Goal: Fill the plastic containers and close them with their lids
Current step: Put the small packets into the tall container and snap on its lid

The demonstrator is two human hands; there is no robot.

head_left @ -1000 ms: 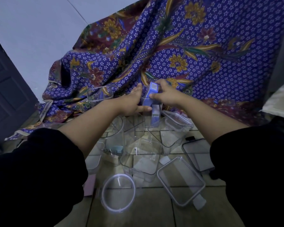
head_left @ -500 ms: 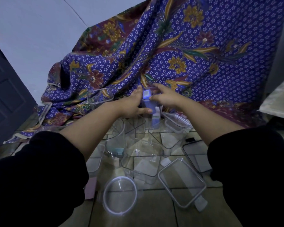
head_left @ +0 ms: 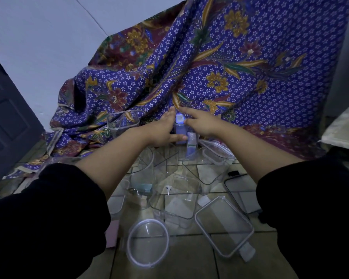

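Observation:
A small blue-and-white box [head_left: 179, 125] stands upright at the foot of the patterned cloth, behind the clear containers. My left hand [head_left: 163, 130] cups its left side, with the thumb across its lower front. My right hand [head_left: 200, 122] hovers at its right with fingers spread. A second white box [head_left: 190, 144] stands just right of it. On the tiles lie several clear containers, among them a rectangular one [head_left: 175, 198] and a tall round one [head_left: 143, 178]. A round lid [head_left: 147, 243] and a rectangular lid [head_left: 224, 225] lie nearest me.
A blue floral cloth [head_left: 220, 67] drapes over the back. One clear container [head_left: 123, 123] rests on it at the left. A dark-rimmed lid [head_left: 242, 190] lies at the right. A dark door [head_left: 6, 121] is on the left, a pale cushion [head_left: 343, 127] on the right.
The blue box was tilted in both hands and now stands upright, lower down. My right hand's fingers have spread away from it; my left hand stays against it.

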